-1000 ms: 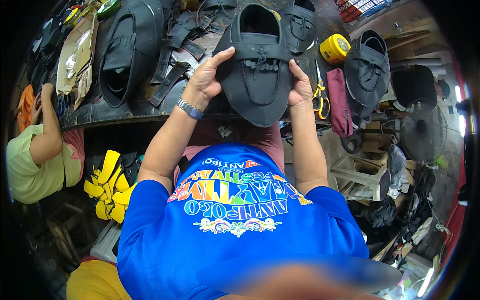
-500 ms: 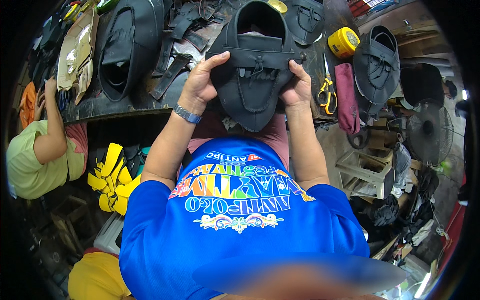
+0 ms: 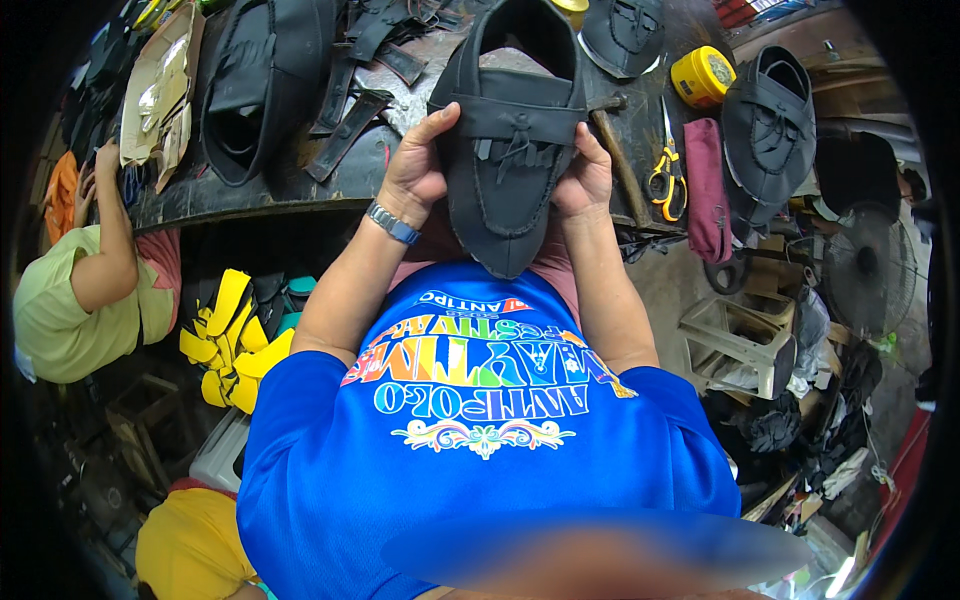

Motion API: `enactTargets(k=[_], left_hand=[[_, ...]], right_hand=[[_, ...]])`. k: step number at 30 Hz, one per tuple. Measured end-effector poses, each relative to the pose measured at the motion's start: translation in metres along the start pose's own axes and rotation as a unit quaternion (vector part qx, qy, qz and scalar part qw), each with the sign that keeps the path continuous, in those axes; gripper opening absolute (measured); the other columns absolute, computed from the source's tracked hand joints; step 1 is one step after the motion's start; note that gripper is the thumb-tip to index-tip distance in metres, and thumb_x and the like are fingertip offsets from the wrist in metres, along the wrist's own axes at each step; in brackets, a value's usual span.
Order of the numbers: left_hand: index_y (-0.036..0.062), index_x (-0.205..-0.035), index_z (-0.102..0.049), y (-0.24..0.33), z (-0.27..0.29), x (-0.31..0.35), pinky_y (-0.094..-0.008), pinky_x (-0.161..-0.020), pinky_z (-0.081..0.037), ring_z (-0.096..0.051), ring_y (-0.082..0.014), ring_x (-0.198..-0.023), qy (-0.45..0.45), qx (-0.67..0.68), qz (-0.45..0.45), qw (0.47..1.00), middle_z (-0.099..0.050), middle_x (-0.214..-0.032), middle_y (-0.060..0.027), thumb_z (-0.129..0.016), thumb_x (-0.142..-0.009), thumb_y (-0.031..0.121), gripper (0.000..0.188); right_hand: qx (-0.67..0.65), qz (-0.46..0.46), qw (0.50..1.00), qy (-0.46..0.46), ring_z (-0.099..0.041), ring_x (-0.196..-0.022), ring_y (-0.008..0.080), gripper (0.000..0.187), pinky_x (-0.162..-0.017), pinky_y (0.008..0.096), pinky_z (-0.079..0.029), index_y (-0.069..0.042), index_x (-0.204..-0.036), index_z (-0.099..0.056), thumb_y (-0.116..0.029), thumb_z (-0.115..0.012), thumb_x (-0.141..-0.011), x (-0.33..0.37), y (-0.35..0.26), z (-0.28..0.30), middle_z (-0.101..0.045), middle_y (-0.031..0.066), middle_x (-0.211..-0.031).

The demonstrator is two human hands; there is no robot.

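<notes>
Between my two hands is a black shoe upper (image 3: pixel 505 185) with a stitched apron, a strap, a small bow and fringe; its toe points down toward me. My left hand (image 3: pixel 420 165) grips its left edge, thumb on top near the strap end. On the opposite edge my right hand (image 3: pixel 584 175) holds it the same way, thumb up. The fingers of both hands are partly hidden behind the upper. To the right of it on the dark workbench (image 3: pixel 270 205) lie a hammer (image 3: pixel 622 165) and yellow-handled scissors (image 3: pixel 668 175).
More black uppers lie at the left (image 3: pixel 255 90), back (image 3: pixel 622 35) and right (image 3: pixel 768 140). Leather strips (image 3: pixel 350 130), a yellow tub (image 3: pixel 702 76) and a maroon cloth roll (image 3: pixel 708 190) are on the bench. Another person's arm (image 3: pixel 115 225) is at far left; a fan (image 3: pixel 868 260) stands at right.
The upper has narrowed in view, its sides drawn closer together between my hands, and its toe sits slightly lower. The hammer beside it has come into view. Both hands keep their hold.
</notes>
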State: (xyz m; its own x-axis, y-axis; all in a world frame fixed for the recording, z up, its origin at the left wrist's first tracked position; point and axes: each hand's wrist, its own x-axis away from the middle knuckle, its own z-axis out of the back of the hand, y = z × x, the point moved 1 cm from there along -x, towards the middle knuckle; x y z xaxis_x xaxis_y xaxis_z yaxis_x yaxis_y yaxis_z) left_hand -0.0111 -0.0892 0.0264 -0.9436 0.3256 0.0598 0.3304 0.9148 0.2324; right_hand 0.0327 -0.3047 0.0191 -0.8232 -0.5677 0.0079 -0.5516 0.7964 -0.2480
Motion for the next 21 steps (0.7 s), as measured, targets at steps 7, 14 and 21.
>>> enactTargets(k=[7, 14, 21], left_hand=[[0.0019, -0.118, -0.069, -0.010, -0.007, 0.006, -0.0410, -0.099, -0.053, -0.070, -0.0243, -0.105, 0.007, -0.031, -0.057, 0.998, -0.073, -0.114, -0.0122, -0.072, -0.093, 0.021, 0.032], [0.0025, -0.123, -0.066, 0.004, -0.011, 0.012, -0.0408, -0.099, -0.052, -0.068, -0.0237, -0.108, 0.032, -0.049, -0.052, 0.997, -0.071, -0.117, -0.0119, -0.071, -0.092, 0.018, 0.035], [0.0002, -0.133, -0.057, 0.002, -0.037, 0.013, -0.0398, -0.100, -0.053, -0.068, -0.0250, -0.111, -0.022, -0.217, -0.077, 0.973, -0.069, -0.121, -0.0144, -0.069, -0.088, 0.008, 0.048]], right_hand=[[-0.003, 0.063, 0.998, 0.010, -0.063, -0.118, 0.0314, 0.036, -0.109, 0.0488, -0.045, 0.000, -0.124, -0.063, -0.013, -0.069, -0.092, 0.008, 0.007, 0.002, -0.067, 0.0155, -0.125], [0.192, 0.012, 0.976, 0.105, -0.065, -0.109, 0.0220, 0.041, -0.097, 0.0399, -0.052, -0.003, -0.129, -0.056, -0.014, -0.071, -0.092, 0.007, -0.004, -0.037, -0.069, 0.0098, -0.116], [0.764, 0.284, 0.577, 0.045, -0.055, -0.076, 0.0075, 0.060, -0.064, 0.0234, -0.046, -0.004, -0.142, -0.053, -0.005, -0.075, -0.086, 0.039, -0.013, -0.130, -0.060, 0.0080, -0.127]])
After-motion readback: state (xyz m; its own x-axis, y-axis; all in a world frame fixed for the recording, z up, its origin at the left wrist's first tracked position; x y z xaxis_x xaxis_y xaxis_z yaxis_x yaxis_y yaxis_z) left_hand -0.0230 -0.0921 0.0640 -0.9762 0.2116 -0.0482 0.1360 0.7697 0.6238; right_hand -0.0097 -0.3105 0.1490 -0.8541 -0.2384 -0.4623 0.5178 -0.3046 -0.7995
